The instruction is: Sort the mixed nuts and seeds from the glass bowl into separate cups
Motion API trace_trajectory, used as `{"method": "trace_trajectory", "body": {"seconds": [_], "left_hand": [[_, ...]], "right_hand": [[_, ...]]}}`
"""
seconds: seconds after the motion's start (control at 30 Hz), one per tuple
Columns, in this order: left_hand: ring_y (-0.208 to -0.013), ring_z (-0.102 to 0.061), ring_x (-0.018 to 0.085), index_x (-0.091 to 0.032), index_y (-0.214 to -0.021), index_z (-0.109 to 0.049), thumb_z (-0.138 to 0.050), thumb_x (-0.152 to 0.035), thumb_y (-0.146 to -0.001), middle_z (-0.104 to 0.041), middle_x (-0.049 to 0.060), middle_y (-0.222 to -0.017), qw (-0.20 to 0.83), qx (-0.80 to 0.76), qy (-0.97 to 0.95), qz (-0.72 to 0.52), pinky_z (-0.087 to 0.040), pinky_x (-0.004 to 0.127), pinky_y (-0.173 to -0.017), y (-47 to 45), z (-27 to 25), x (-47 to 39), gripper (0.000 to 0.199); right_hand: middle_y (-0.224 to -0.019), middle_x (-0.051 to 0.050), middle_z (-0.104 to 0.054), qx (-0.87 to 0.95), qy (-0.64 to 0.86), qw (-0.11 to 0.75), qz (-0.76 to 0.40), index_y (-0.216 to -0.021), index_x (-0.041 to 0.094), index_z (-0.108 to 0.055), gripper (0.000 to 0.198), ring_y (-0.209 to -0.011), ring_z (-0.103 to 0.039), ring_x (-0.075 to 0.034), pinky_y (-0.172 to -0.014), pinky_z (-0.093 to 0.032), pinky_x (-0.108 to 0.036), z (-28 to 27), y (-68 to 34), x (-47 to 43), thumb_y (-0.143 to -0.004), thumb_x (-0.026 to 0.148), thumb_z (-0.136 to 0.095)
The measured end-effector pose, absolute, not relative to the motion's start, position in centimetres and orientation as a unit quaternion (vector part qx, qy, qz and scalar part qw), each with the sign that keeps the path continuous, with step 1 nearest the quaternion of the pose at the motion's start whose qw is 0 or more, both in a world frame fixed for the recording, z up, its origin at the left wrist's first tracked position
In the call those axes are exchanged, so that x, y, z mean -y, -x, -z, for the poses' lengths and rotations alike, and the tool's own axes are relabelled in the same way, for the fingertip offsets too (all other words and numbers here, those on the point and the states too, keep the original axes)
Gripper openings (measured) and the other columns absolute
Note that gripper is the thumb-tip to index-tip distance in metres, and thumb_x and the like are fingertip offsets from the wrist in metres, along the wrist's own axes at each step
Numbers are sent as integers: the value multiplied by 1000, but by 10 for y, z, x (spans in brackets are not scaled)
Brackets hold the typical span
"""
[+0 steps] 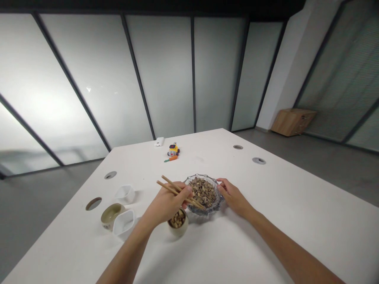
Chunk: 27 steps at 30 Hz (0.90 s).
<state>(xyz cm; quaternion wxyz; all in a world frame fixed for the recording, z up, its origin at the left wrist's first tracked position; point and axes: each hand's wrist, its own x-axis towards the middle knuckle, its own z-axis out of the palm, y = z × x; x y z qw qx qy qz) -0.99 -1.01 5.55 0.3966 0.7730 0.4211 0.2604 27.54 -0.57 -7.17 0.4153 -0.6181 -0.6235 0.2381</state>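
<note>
My left hand [167, 203] is closed around a pair of wooden chopsticks [167, 187]. Their tips reach down to the striped sunflower seeds [205, 191], near the front edge of the heap; whether anything is pinched between them I cannot tell. The seeds fill a clear glass bowl [218, 203] with a scalloped rim. At its right side my right hand [235, 199] grips the rim between thumb and fingers. A small cream cup [177, 230] with light brown, nut-like pieces stands just below my left hand, which partly hides it.
Left on the white table [251, 244] are two white plastic cups [124, 194] and a beige ceramic bowl [111, 215]. Farther back are a yellow toy vehicle [173, 150], an orange-handled tool [171, 159] and a white device [159, 142]. Several round holes pierce the tabletop.
</note>
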Motion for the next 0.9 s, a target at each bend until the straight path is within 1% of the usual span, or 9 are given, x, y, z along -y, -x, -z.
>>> {"method": "trace_trajectory", "body": {"seconds": [0.1, 0.2, 0.3, 0.6, 0.73, 0.83, 0.9], "left_hand": [[-65, -64, 19, -24, -78, -64, -46, -49, -104, -65, 0, -71, 345, -410, -808, -245, -52, 31, -66, 8, -48, 10, 41], [-71, -62, 19, -24, -69, -57, -42, -46, -106, -64, 2, -75, 281, -391, -833, -272, -51, 32, -73, 4, -37, 4, 45], [-76, -61, 20, -24, -67, -51, -41, -42, -107, -62, 2, -74, 230, -382, -840, -309, -50, 33, -77, 3, -33, -1, 44], [-76, -64, 22, -25, -68, -54, -40, -37, -108, -65, 4, -73, 165, -421, -830, -327, -50, 35, -78, 12, -52, 2, 44], [-73, -62, 21, -25, -69, -53, -40, -38, -106, -63, 3, -73, 173, -422, -833, -312, -49, 34, -73, 9, -39, -1, 42], [-67, -61, 19, -24, -68, -53, -45, -39, -104, -63, 2, -73, 220, -432, -821, -302, -48, 32, -68, 4, -30, 0, 39], [-67, -63, 19, -24, -71, -58, -47, -41, -103, -66, 2, -76, 258, -436, -808, -301, -50, 32, -67, 2, -31, 2, 38]], "right_hand": [[-104, -8, -78, 624, 619, 412, -240, -129, 21, -62, 48, -97, -72, -27, -91, -54, -41, 69, -275, 6, -100, 56, -45], [-103, -8, -78, 625, 618, 409, -244, -129, 22, -62, 48, -97, -72, -26, -91, -55, -41, 67, -274, 7, -100, 56, -45], [-104, -7, -78, 625, 618, 410, -244, -129, 22, -62, 48, -97, -72, -26, -90, -54, -41, 67, -274, 7, -101, 57, -44], [-103, -7, -78, 627, 620, 404, -242, -130, 20, -62, 49, -96, -72, -25, -90, -54, -40, 69, -275, 6, -101, 55, -44], [-103, -7, -77, 630, 619, 403, -239, -129, 21, -63, 48, -95, -72, -25, -87, -55, -39, 69, -275, 6, -101, 55, -44], [-99, -5, -76, 632, 618, 402, -236, -129, 22, -62, 47, -92, -71, -25, -85, -54, -39, 69, -275, 6, -101, 55, -43], [-96, -5, -75, 633, 619, 402, -236, -129, 22, -62, 47, -90, -70, -25, -84, -54, -39, 68, -275, 7, -101, 56, -43]]}}
